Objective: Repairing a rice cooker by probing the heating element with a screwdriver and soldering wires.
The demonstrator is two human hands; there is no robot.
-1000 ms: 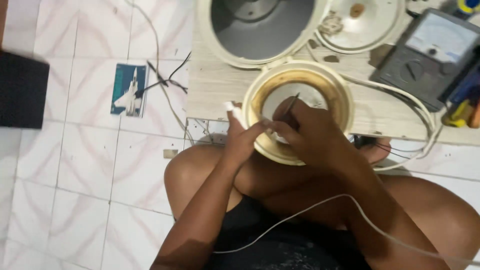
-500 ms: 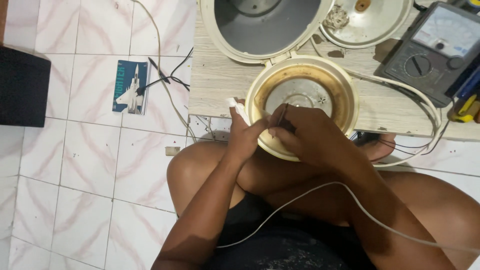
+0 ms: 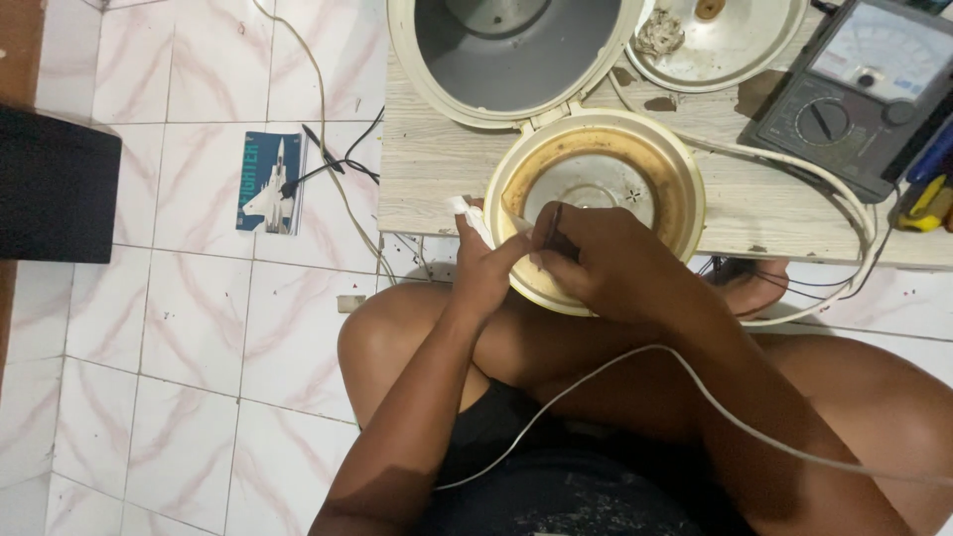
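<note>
Together, both hands work at the cooker (image 3: 594,189) rim.
Left hand (image 3: 486,263) pinches a white scrap (image 3: 469,216); right hand (image 3: 601,260) grips a thin tool (image 3: 552,226).

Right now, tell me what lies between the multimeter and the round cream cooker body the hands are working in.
In the head view, white cord crosses bare wooden tabletop between multimeter and cooker body.

Setting: home floor used as makeshift appliance-repair spot. Evidence: pink-veined white floor tiles (image 3: 199,328), low wooden board (image 3: 447,169) as bench, opened rice cooker (image 3: 596,199) at centre, analog multimeter (image 3: 859,89) upper right, loose cables (image 3: 338,169).
</note>
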